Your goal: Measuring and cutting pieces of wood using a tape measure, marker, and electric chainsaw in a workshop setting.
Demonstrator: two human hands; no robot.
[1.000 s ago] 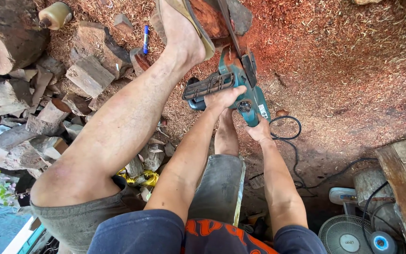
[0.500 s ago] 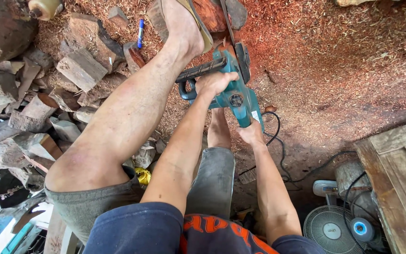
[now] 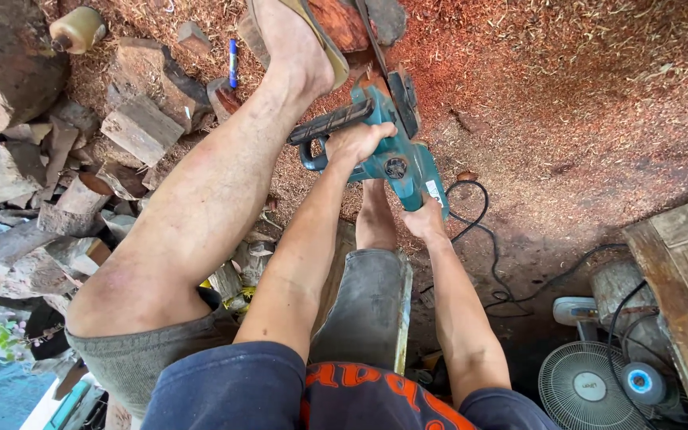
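A teal electric chainsaw [image 3: 396,155] points away from me, its bar running into a reddish block of wood [image 3: 344,24] at the top. My left hand [image 3: 357,142] grips the black front handle of the chainsaw. Around the rear handle, lower right, is my right hand [image 3: 424,221]. My left foot in a sandal [image 3: 300,36] presses on the reddish wood beside the bar. My left leg stretches up across the left half of the view.
Split logs and offcuts [image 3: 133,123] are piled at left, with a blue marker [image 3: 232,62] among them. Red sawdust [image 3: 583,87] covers the ground. A black cord [image 3: 487,255] trails to the right. A wooden crate [image 3: 682,271] and a small fan [image 3: 591,386] stand at lower right.
The view has shifted slightly; the chainsaw and both hands sit a little lower and further right in the frame. Both grips and the foot on the wood are unchanged.
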